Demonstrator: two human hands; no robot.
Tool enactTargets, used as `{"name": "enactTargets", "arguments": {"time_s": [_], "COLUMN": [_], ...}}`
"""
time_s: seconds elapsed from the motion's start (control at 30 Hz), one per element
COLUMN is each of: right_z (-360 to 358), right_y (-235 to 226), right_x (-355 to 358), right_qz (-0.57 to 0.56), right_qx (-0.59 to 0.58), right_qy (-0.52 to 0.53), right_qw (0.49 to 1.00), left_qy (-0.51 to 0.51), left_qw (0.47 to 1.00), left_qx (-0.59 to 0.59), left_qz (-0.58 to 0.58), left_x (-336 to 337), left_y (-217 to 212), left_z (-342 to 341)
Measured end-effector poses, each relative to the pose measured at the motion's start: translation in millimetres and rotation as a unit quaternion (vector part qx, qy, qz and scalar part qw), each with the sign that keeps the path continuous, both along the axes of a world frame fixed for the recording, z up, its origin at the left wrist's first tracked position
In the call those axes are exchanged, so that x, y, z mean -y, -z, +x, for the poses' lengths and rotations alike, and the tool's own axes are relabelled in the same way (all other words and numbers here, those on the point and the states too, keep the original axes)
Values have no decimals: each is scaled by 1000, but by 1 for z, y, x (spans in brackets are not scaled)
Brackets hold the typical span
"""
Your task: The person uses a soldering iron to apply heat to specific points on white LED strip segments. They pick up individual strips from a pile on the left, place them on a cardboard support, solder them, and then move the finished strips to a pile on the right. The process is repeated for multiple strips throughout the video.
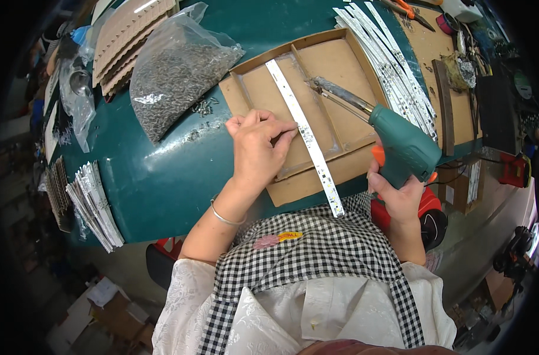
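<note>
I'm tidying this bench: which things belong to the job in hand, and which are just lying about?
In use:
white strip, at the left hand
green gun-shaped tool, in the right hand
cardboard tray, under the strip
probably the bag of metal parts

Seemingly lying about:
orange-handled pliers
dark bar

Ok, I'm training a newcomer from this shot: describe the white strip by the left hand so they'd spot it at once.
On the green table, find the shallow cardboard tray. Slanting across it is the white strip, with the left hand at its left edge. Unlike the similar strips bunched beside the tray's right side, it is on its own.
</note>
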State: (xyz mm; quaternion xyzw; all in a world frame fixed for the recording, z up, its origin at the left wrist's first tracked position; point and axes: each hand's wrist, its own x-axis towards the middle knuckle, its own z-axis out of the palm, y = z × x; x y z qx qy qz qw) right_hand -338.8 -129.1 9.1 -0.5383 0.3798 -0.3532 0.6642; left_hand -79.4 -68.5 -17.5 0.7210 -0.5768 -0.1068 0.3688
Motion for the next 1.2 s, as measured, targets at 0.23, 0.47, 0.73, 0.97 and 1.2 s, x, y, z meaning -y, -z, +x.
{"name": "enactTargets", "arguments": {"time_s": [0.23,0.47,0.73,0.97,1.2], "right_z": [-10,-18,-21,-27,0], "right_y": [-1,-14,-14,-4,11], "right_x": [0,4,1,0,-14], "right_qz": [-19,28,26,57,9], "right_qx": [58,82,95,100,63], "right_qy": [15,-30,-23,-41,-30], "right_qw": [998,996,995,992,997], "left_qy": [10,19,10,17,21], "left_qw": [1000,1000,1000,999,998], "left_qx": [4,4,0,22,47], "left_qz": [-6,-21,-21,-23,-42], "left_x": [0,0,2,3,5], "left_y": [3,9,6,7,8], "left_z": [1,2,0,0,-2]}}
